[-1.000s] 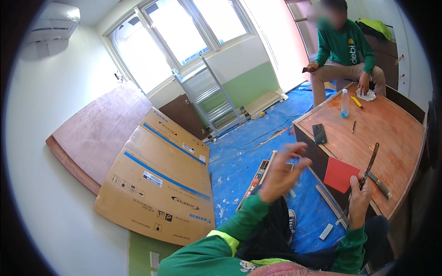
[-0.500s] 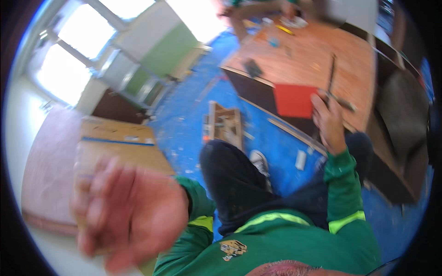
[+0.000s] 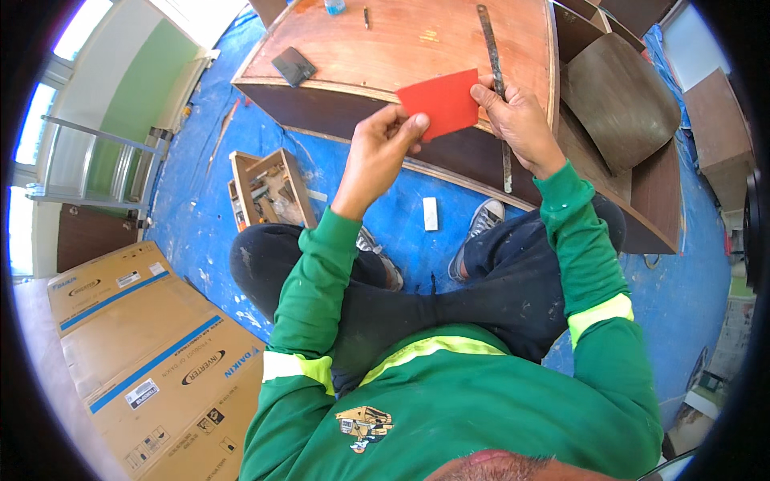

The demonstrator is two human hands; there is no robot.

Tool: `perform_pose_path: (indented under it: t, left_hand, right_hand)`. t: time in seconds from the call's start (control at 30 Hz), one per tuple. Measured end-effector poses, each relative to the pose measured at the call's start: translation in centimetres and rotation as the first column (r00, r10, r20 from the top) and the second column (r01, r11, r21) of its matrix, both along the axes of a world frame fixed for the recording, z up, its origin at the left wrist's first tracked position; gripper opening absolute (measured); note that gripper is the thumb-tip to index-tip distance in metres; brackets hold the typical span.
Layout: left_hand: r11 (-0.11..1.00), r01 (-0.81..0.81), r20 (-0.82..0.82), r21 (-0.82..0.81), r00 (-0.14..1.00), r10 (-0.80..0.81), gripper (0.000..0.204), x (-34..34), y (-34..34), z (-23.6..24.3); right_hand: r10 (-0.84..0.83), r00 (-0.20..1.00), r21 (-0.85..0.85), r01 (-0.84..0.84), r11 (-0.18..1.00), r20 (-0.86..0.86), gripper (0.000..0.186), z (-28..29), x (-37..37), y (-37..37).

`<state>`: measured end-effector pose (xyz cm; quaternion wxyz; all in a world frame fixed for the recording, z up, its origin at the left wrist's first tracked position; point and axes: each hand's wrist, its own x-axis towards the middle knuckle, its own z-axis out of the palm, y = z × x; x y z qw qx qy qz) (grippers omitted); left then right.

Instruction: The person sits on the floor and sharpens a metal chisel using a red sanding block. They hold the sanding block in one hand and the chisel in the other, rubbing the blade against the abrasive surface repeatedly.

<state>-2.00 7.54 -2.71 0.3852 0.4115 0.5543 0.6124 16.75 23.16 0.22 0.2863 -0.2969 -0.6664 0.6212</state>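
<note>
1. Sheet (image 3: 439, 103), red and thin, is held over the near edge of the table (image 3: 385, 56), seemingly kept flat by hands at both ends.
2. Left grip (image 3: 374, 152) pinches its left end, thumb above and fingers beneath, likely so it cannot droop.
3. Right grip (image 3: 521, 120) wraps a narrow dark strip (image 3: 488, 40), its far end over the table; thumb and fingertip meet the sheet's right edge, though how firmly I cannot tell.
4. Phone (image 3: 293, 66) lies on the table's left part, pencil (image 3: 366, 18) farther back, both away from the hands.
5. Toolbox (image 3: 301, 188) sits left of the table, on blue floor cover (image 3: 413, 248), probably for easy reach; white block (image 3: 431, 214) lies before the table.
</note>
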Motion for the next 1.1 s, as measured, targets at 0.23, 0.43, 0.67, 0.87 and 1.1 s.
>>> perform_pose_path:
  t: [0.23,0.43,0.67,0.87,1.1]
  left_hand:
    - [0.998,-0.058,-0.096,-0.009,0.994,0.057,0.024,-1.4,7.1,-4.7]
    - [0.996,-0.089,-0.184,-0.027,0.979,0.083,0.027,-1.9,10.1,-10.1]
    - [0.992,-0.085,-0.008,-0.091,0.996,0.085,0.026,-1.6,10.5,-10.3]
    - [0.995,-0.078,-0.014,-0.064,0.997,0.078,0.031,-1.5,9.9,-11.1]
    - [0.998,-0.035,0.087,-0.042,0.995,0.039,0.033,-1.8,10.1,-12.1]
  right_hand:
    - [-0.300,0.942,0.285,0.250,0.925,0.150,0.023,-5.9,-1.6,3.4]
    - [-0.318,0.939,0.582,0.186,0.792,0.133,0.024,-8.6,-0.5,3.3]
    - [-0.124,0.947,0.267,0.043,0.963,0.295,0.020,-4.9,0.0,-1.2]
    - [-0.174,0.906,0.503,-0.049,0.863,0.385,0.019,-5.7,0.1,-1.5]
    - [-0.194,0.895,0.580,-0.085,0.810,0.402,0.019,-6.9,-0.8,-2.8]
